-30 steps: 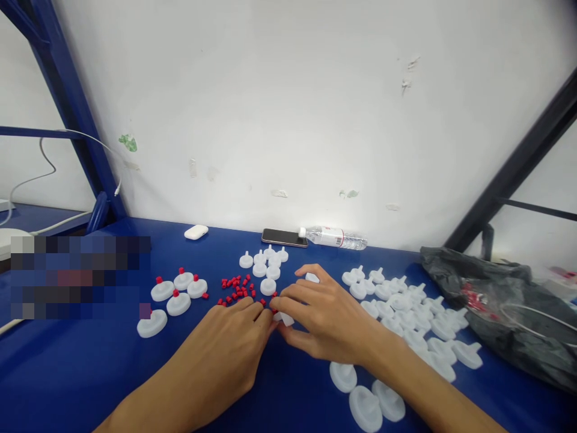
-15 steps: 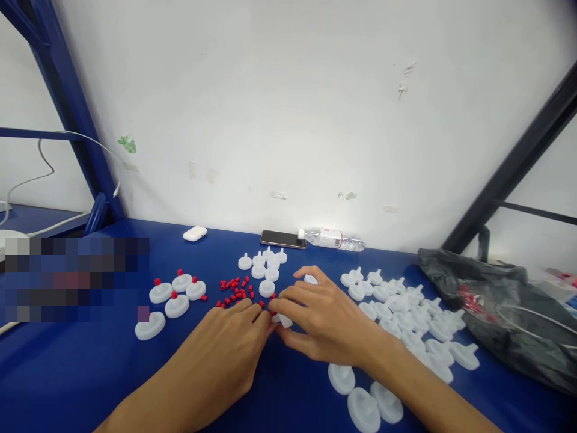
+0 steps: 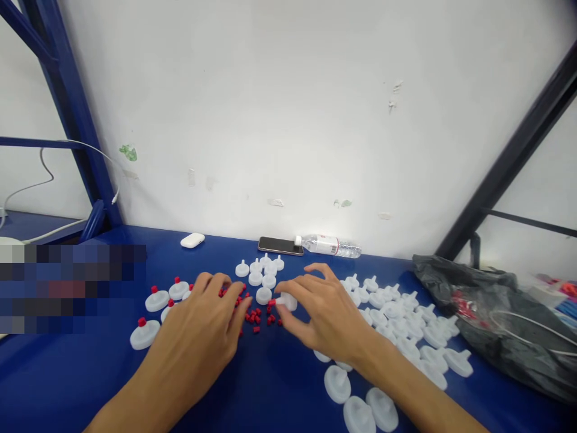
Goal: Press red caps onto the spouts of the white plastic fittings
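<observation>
**White plastic disc with a stem (image 3: 289,302) in the right hand (image 3: 327,310), red at the tip**

Disc: round, smooth, translucent white, with a narrow stem from its middle; a small red cylindrical plastic cap (image 3: 272,302) at the stem's end. How far the cap sits on is too small to tell. Place: mid-table, just beside the loose red caps.

Grip: right thumb and forefinger pinch the disc, other fingers lifted and fanned. Left hand (image 3: 207,319) lies over the caps, thumb and forefinger slightly apart — cannot tell whether a cap is held between them.

Stem points left, towards the left hand; long axis runs roughly level across the table, disc turned on its side.

Surface: glossy blue tabletop (image 3: 270,391). Nearest, below the right forearm, flat white stemmed discs (image 3: 382,409). Further in, loose small red plastic caps (image 3: 255,317) between the hands; left of them, white discs with red-capped stems (image 3: 145,335), upright. To the right, a broad spread of uncapped white discs (image 3: 399,328), then a crumpled black plastic bag (image 3: 518,325) with red pieces on it. Beyond the caps, a small cluster of white discs (image 3: 242,269).

Far edge: rounded white case (image 3: 193,240), dark flat phone (image 3: 279,246), clear plastic bottle (image 3: 331,245) on its side. Behind — scuffed white wall (image 3: 270,120), slanting blue metal post (image 3: 67,90) at left, dark slanting bar (image 3: 509,150) at right.
</observation>
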`<move>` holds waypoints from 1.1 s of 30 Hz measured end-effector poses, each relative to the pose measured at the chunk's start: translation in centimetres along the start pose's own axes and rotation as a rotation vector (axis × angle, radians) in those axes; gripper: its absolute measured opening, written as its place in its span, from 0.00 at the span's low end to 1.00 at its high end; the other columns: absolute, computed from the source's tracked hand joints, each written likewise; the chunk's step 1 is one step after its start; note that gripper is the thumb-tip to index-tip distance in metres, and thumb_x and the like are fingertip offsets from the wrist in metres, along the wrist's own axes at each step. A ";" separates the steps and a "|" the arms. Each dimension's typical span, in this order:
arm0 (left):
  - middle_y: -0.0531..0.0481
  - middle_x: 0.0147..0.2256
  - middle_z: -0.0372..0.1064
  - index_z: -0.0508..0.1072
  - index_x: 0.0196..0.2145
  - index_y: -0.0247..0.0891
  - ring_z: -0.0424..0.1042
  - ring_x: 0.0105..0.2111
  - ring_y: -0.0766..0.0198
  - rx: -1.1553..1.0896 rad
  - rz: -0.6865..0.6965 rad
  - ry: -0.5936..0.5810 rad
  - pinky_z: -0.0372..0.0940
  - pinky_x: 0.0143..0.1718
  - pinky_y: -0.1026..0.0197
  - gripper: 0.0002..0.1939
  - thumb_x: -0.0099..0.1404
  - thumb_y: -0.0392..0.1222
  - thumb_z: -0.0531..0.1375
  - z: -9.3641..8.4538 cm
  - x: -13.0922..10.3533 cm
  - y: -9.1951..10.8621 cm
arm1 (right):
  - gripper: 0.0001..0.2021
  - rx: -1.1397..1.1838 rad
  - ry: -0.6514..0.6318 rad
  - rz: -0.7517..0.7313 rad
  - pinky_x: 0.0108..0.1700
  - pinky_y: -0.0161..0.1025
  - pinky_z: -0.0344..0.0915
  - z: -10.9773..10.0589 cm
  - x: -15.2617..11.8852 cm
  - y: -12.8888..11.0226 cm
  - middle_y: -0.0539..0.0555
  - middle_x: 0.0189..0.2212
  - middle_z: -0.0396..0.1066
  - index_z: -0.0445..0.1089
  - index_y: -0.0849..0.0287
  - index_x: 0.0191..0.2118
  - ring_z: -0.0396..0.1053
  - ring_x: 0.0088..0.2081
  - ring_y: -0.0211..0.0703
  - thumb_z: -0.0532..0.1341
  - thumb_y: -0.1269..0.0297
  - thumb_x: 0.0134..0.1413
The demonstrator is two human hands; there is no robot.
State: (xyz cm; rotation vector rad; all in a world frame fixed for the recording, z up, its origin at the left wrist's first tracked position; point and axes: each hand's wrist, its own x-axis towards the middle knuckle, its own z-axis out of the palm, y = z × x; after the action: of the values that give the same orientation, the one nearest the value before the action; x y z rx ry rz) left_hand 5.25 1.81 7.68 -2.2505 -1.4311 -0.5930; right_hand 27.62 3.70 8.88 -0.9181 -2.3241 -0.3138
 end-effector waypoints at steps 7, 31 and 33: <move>0.38 0.42 0.73 0.78 0.40 0.35 0.72 0.44 0.46 0.127 -0.124 -0.265 0.67 0.38 0.54 0.15 0.66 0.25 0.53 0.4 -0.4 -0.8 | 0.04 0.000 -0.021 0.283 0.61 0.52 0.60 -0.5 0.3 0.9 0.41 0.23 0.69 0.68 0.54 0.45 0.68 0.24 0.38 0.57 0.66 0.69; 0.36 0.50 0.75 0.76 0.53 0.39 0.78 0.45 0.46 0.047 -0.169 -0.622 0.71 0.44 0.47 0.19 0.76 0.35 0.48 -0.6 -0.8 -0.4 | 0.06 -0.052 -0.288 0.597 0.28 0.38 0.64 -1.3 -0.1 3.0 0.49 0.32 0.82 0.76 0.52 0.34 0.78 0.30 0.45 0.63 0.71 0.56; 0.36 0.50 0.76 0.76 0.53 0.39 0.78 0.43 0.47 0.029 -0.167 -0.660 0.72 0.44 0.47 0.19 0.75 0.33 0.48 -0.7 -0.8 -0.4 | 0.07 -0.045 -0.308 0.593 0.27 0.37 0.63 -1.3 -0.2 3.0 0.48 0.30 0.82 0.76 0.51 0.34 0.78 0.29 0.45 0.63 0.72 0.55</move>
State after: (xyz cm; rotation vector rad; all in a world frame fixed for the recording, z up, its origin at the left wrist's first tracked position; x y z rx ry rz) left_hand 4.48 0.95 7.89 -2.4334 -1.9181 0.1598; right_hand 30.33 5.26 9.77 -1.7146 -2.1780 0.0292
